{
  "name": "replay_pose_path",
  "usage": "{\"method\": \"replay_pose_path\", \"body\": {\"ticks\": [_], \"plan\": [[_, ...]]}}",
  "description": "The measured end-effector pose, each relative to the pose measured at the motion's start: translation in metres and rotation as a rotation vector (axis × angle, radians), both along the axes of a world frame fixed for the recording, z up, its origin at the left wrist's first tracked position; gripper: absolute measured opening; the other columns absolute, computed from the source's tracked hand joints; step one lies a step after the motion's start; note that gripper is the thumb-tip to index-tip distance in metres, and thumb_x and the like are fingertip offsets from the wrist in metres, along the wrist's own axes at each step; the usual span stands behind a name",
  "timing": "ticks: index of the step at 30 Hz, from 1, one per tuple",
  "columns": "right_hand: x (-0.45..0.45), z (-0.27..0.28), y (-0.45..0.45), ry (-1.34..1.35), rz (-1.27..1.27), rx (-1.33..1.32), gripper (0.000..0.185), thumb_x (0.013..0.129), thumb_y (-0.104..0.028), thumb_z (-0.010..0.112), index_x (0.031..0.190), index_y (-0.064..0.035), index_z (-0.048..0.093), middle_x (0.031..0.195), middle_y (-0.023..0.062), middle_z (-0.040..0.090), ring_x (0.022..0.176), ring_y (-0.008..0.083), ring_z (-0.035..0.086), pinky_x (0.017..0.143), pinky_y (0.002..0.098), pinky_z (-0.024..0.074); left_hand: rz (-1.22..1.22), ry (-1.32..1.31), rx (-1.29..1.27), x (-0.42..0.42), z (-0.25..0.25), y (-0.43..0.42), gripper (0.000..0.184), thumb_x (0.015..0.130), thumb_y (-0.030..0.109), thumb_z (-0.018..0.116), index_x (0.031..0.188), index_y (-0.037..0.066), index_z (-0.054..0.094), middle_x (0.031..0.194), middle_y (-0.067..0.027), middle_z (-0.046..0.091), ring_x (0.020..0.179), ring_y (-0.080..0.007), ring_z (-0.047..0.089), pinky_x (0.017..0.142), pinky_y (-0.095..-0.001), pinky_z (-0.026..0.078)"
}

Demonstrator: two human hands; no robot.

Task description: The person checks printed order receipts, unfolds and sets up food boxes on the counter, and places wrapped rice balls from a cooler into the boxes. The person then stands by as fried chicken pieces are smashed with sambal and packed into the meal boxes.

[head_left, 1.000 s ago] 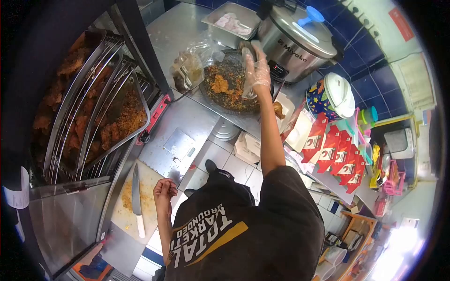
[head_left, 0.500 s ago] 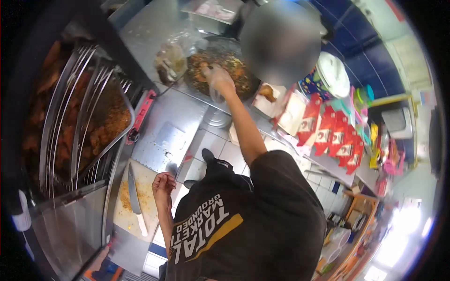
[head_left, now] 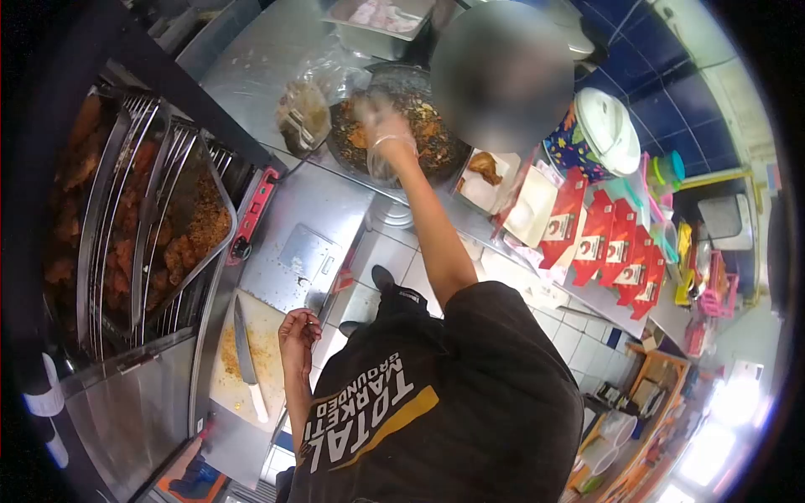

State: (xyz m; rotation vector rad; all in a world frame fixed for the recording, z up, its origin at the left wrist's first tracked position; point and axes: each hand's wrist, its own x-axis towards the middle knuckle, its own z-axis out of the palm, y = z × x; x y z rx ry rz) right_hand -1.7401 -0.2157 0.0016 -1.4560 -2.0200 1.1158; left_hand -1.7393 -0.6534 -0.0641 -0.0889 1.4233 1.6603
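Note:
My right hand (head_left: 387,134), in a clear plastic glove, is inside a wide dark pan (head_left: 356,172) of orange-brown chopped food (head_left: 432,134). Motion blurs its fingers, so their grip does not show. My left hand (head_left: 299,329) hangs with fingers curled in, beside the metal counter and near a cutting board (head_left: 272,335); nothing shows in it. On the board lie a knife (head_left: 244,348) with a white handle and yellowish crumbs. A clear plastic bag (head_left: 303,116) with food inside sits left of the pan. To its right, a paper box (head_left: 480,189) holds a browned fried piece (head_left: 485,168).
At left, a rack cabinet holds metal trays (head_left: 231,201) of fried food. Several red cartons (head_left: 591,243) line the right counter, near a patterned pot (head_left: 563,151) with a white lid. A metal container (head_left: 377,38) stands behind the pan. White floor tiles (head_left: 402,260) show below.
The whole view has shifted slightly. My right hand stays in the pan, its fingers now more blurred by motion. My left hand remains curled beside the counter.

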Motion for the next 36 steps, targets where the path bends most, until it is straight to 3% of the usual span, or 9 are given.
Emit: {"method": "replay_pose_path", "body": {"ticks": [1, 3, 4, 8, 10, 17, 23, 33, 36], "plan": [[0.002, -0.016, 0.012, 0.002, 0.009, -0.006, 0.063, 0.096, -0.060, 0.044, 0.130, -0.0100, 0.059, 0.127, 0.0278, 0.061, 0.118, 0.0439, 0.058, 0.103, 0.0490, 0.0437, 0.009, 0.002, -0.006, 0.002, -0.002, -0.003, 0.015, 0.100, 0.018, 0.058, 0.102, 0.004, 0.063, 0.083, -0.0070, 0.067, 0.064, -0.0143, 0.061, 0.058, -0.0261, 0.047], [0.006, -0.022, 0.042, -0.543, 0.801, 0.406, 0.061, 0.095, -0.058, 0.047, 0.136, -0.0126, 0.056, 0.129, 0.0269, 0.060, 0.121, 0.0426, 0.057, 0.104, 0.0468, 0.0440, 0.001, -0.035, 0.023, 0.002, -0.002, 0.003, 0.015, 0.100, 0.017, 0.058, 0.102, 0.004, 0.063, 0.083, -0.0070, 0.067, 0.064, -0.0143, 0.061, 0.058, -0.0259, 0.048], [0.005, -0.019, 0.040, -0.274, 0.287, 0.002, 0.059, 0.095, -0.054, 0.049, 0.138, -0.0139, 0.054, 0.131, 0.0258, 0.059, 0.121, 0.0401, 0.058, 0.103, 0.0449, 0.0451, -0.004, -0.042, 0.029, 0.003, 0.000, 0.003, 0.015, 0.099, 0.018, 0.059, 0.102, 0.004, 0.063, 0.083, -0.0069, 0.067, 0.064, -0.0139, 0.061, 0.058, -0.0257, 0.049], [0.047, 0.003, 0.021, -0.046, -0.068, 0.206, 0.061, 0.095, -0.051, 0.050, 0.140, -0.0115, 0.052, 0.130, 0.0259, 0.060, 0.121, 0.0391, 0.059, 0.102, 0.0461, 0.0462, 0.030, -0.040, 0.027, 0.005, -0.001, 0.000, 0.015, 0.099, 0.018, 0.059, 0.101, 0.003, 0.064, 0.083, -0.0064, 0.067, 0.064, -0.0137, 0.062, 0.059, -0.0254, 0.049], [0.056, 0.002, 0.025, -0.320, -0.163, 0.141, 0.066, 0.093, -0.050, 0.053, 0.144, -0.0076, 0.047, 0.124, 0.0273, 0.063, 0.115, 0.0385, 0.062, 0.098, 0.0494, 0.0476, 0.054, -0.061, 0.023, 0.005, -0.004, -0.003, 0.014, 0.099, 0.017, 0.059, 0.101, 0.004, 0.064, 0.082, -0.0060, 0.067, 0.064, -0.0136, 0.062, 0.059, -0.0254, 0.050], [0.056, -0.075, 0.035, -0.631, -0.113, 0.698, 0.069, 0.093, -0.044, 0.056, 0.148, -0.0054, 0.038, 0.126, 0.0206, 0.061, 0.098, 0.0380, 0.065, 0.088, 0.0433, 0.0521, 0.023, -0.058, 0.023, 0.002, 0.003, 0.004, 0.013, 0.099, 0.015, 0.059, 0.100, 0.004, 0.064, 0.082, -0.0063, 0.067, 0.064, -0.0138, 0.062, 0.059, -0.0254, 0.050], [0.013, -0.045, -0.005, -0.568, 0.270, 0.640, 0.076, 0.091, -0.045, 0.061, 0.147, 0.0006, 0.038, 0.117, 0.0216, 0.060, 0.097, 0.0354, 0.064, 0.084, 0.0448, 0.0553, 0.046, -0.052, 0.021, 0.000, 0.002, -0.001, 0.013, 0.099, 0.016, 0.059, 0.101, 0.004, 0.064, 0.083, -0.0068, 0.067, 0.065, -0.0143, 0.063, 0.059, -0.0255, 0.050], [-0.012, -0.084, 0.019, -0.461, 0.187, 0.559, 0.070, 0.095, -0.046, 0.052, 0.148, -0.0023, 0.035, 0.116, 0.0297, 0.060, 0.106, 0.0417, 0.064, 0.086, 0.0490, 0.0556, 0.054, -0.021, 0.028, 0.005, 0.004, -0.012, 0.012, 0.099, 0.014, 0.058, 0.101, 0.005, 0.064, 0.082, -0.0065, 0.067, 0.064, -0.0140, 0.062, 0.059, -0.0256, 0.049], [-0.014, -0.078, 0.032, -0.167, -0.018, 0.270, 0.054, 0.092, -0.033, 0.055, 0.132, 0.0025, 0.051, 0.109, 0.0274, 0.065, 0.098, 0.0381, 0.067, 0.080, 0.0434, 0.0567, 0.042, -0.047, 0.045, 0.002, 0.002, -0.014, 0.012, 0.098, 0.016, 0.060, 0.101, 0.005, 0.064, 0.082, -0.0069, 0.067, 0.064, -0.0143, 0.062, 0.059, -0.0260, 0.049]]}}
